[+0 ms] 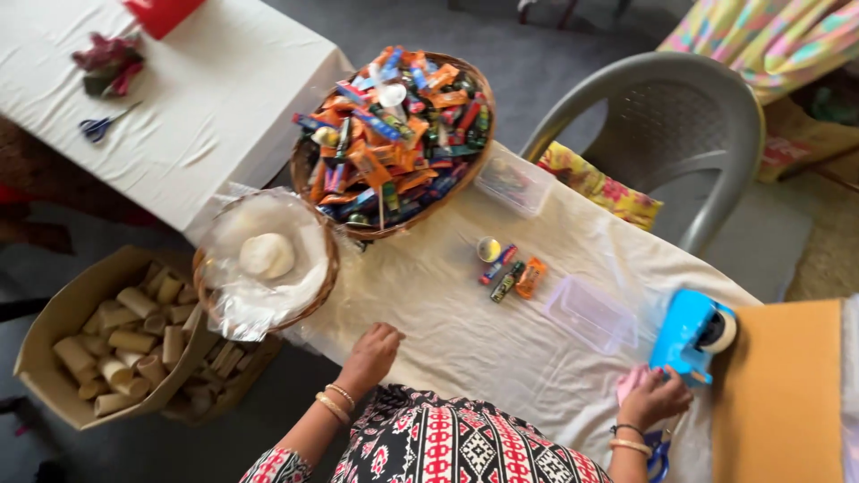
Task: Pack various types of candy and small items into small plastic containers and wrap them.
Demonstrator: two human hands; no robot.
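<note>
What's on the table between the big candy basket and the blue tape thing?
In the head view, a few loose candies and a clear plastic box lie between candy basket and blue tape dispenser.

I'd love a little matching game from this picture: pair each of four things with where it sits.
Things:
1. blue tape dispenser
2. large wicker basket of colourful wrapped sweets
3. brown cardboard box of paper tubes
4. blue-handled scissors

Places:
A. on the separate white-clothed table, far left
B. beside the person's right hand
C. on the floor, left of the left hand
D. at the far edge of the near white cloth, beside the grey plastic chair

Pairs: 1-B, 2-D, 3-C, 4-A
</note>
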